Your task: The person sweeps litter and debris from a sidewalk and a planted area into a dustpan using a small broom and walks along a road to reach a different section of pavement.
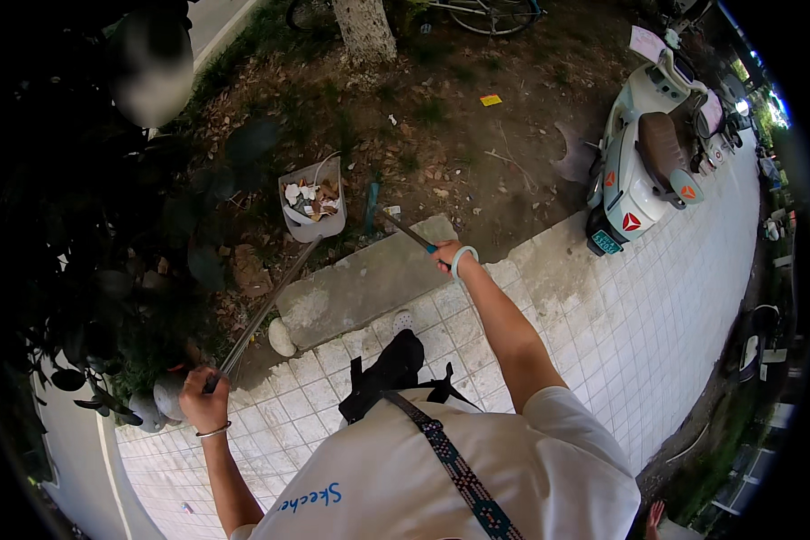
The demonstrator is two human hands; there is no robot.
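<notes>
My left hand [204, 400] is closed around the end of a long-handled dustpan's metal handle [265, 309]. The pale dustpan [326, 227] rests on the dirt beyond the kerb, with crumpled paper scraps and dry leaves [308, 200] in it. In my right hand [453, 256], which wears a pale bangle, is the grip of a broom's dark stick [409, 232]. Its narrow teal broom head [372, 207] is down on the soil just right of the pan, the two apart. A small whitish scrap [393, 211] lies beside the head.
A stone slab [369, 283] borders white paving [333, 387] before me. A parked scooter [634, 171] stands right; a tree trunk [364, 31] and bicycle [495, 13] are beyond. Dark foliage [108, 270] crowds the left. A yellow wrapper [490, 100] lies on dirt. Another person's hand [655, 515] shows lower right.
</notes>
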